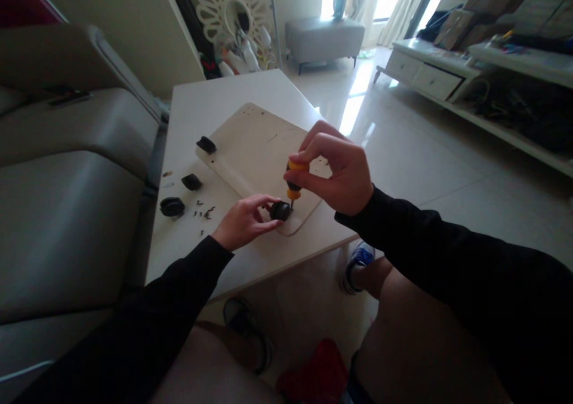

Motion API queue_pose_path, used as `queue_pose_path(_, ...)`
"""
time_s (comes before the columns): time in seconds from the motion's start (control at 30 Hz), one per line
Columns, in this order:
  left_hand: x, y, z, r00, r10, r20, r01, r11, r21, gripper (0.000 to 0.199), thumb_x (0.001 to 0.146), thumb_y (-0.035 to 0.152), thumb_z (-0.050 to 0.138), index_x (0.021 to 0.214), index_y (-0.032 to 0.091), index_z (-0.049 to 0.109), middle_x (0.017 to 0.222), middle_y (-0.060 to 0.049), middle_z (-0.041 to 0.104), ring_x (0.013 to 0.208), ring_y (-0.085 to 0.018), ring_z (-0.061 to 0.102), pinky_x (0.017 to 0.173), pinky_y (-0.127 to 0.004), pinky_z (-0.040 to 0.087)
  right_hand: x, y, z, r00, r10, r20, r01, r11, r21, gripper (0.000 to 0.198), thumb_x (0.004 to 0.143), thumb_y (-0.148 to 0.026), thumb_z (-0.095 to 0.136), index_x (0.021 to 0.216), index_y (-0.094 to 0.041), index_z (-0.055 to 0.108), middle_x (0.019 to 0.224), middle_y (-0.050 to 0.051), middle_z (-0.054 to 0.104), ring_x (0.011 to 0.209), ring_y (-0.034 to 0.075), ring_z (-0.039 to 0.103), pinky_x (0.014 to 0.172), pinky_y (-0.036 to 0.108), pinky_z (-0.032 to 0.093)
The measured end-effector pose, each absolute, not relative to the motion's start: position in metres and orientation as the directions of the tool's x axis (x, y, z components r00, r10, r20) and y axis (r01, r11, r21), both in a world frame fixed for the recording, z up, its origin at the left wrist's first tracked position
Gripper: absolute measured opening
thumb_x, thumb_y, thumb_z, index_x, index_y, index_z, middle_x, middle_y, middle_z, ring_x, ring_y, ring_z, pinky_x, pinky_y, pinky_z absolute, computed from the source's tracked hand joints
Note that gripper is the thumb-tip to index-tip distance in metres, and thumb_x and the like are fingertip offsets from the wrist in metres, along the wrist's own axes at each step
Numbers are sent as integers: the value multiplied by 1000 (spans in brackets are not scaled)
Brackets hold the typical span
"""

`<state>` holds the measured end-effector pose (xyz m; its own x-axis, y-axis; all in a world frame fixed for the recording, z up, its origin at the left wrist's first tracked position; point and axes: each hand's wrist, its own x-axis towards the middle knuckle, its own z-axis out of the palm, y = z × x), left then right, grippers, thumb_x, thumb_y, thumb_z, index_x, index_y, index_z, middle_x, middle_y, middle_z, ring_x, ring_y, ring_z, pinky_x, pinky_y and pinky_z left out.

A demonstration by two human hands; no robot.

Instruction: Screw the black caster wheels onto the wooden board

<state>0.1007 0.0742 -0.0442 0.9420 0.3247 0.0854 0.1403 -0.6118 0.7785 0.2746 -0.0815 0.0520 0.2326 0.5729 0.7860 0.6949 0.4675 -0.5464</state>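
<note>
tabletop (pixel 190 108), curled hands (pixel 341 168) around screwdriver (pixel 293 183) and wheel (pixel 280 211)

No lettering, label, brand, number or sign can be read on the table (pixel 268 256), on anything upon it, or on things around it.

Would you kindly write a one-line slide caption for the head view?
Left hand grips a black part on a pale board; right hand holds a yellow-and-black screwdriver tip-down beside it.
</note>
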Motion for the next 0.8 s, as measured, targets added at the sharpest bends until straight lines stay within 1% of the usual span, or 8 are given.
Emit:
queue_pose_path(0.1, 101, 74, -45, 940, 330, 83, 141, -601, 787, 51, 80, 42, 84, 124, 22, 71, 99, -4, 72, 56, -8, 61, 52, -22, 51, 279, -79, 49, 237, 614, 753, 612, 508, -606, 4, 92, -22, 65, 89, -19, 66, 103, 2, 72, 97, 14, 70, 81, 33, 60)
queue_pose_path(0.2, 100, 74, -45, 940, 330, 83, 139, -596, 791, 52, 79, 42, 84, 124, 22, 71, 99, -4, 71, 55, -8, 60, 52, -22, 51, 280, -77, 47, 207, 661, 721, 508, 557, -657, 8, 95, -19, 61, 100, -18, 67, 118, 5, 75, 115, 16, 71, 89, 32, 61)
queue_pose_path(0.27, 100, 74, -45, 942, 326, 83, 137, -596, 791, 52, 79, 42, 84, 125, 21, 70, 100, -5, 71, 56, -8, 60, 52, -22, 51, 279, -75, 47, 222, 663, 715, 476, 566, -673, 6, 93, -20, 65, 98, -17, 67, 114, 5, 77, 112, 16, 73, 90, 32, 62)
queue_pose_path(0.37, 100, 75, -45, 941, 330, 77, 145, -597, 789, 52, 80, 43, 84, 125, 22, 70, 101, -5, 72, 57, -9, 61, 53, -22, 52, 276, -71, 49, 254, 637, 728, 492, 563, -664, 5, 89, -20, 69, 90, -17, 66, 101, 2, 75, 98, 13, 74, 85, 30, 63)
queue_pose_path(0.53, 100, 75, -45, 941, 329, 80, 145, -605, 783, 53, 80, 42, 84, 126, 22, 70, 100, -4, 71, 57, -8, 60, 53, -22, 51, 275, -66, 48, 299, 559, 774, 597, 523, -609, 21, 80, -25, 80, 79, -19, 60, 87, -2, 62, 80, 9, 63, 71, 26, 58)
queue_pose_path(0.6, 100, 74, -44, 940, 334, 76, 147, -595, 790, 53, 79, 42, 85, 125, 21, 70, 98, -4, 71, 56, -8, 60, 53, -21, 51, 276, -66, 45, 294, 558, 776, 577, 544, -610, 19, 83, -26, 77, 81, -19, 60, 91, -1, 63, 84, 10, 64, 74, 27, 58)
queue_pose_path(0.7, 101, 73, -43, 939, 337, 66, 153, -584, 797, 52, 79, 41, 85, 125, 20, 70, 98, -4, 71, 56, -8, 60, 53, -21, 50, 277, -66, 42, 222, 629, 745, 472, 600, -646, 5, 93, -24, 63, 91, -19, 62, 108, 2, 70, 104, 14, 70, 87, 32, 59)
queue_pose_path(0.8, 101, 73, -43, 942, 331, 59, 154, -581, 799, 51, 80, 39, 84, 126, 21, 70, 98, -4, 72, 56, -8, 61, 54, -21, 51, 277, -66, 40, 176, 674, 717, 391, 621, -679, 7, 96, -24, 60, 100, -19, 63, 115, 3, 73, 111, 17, 71, 94, 37, 60)
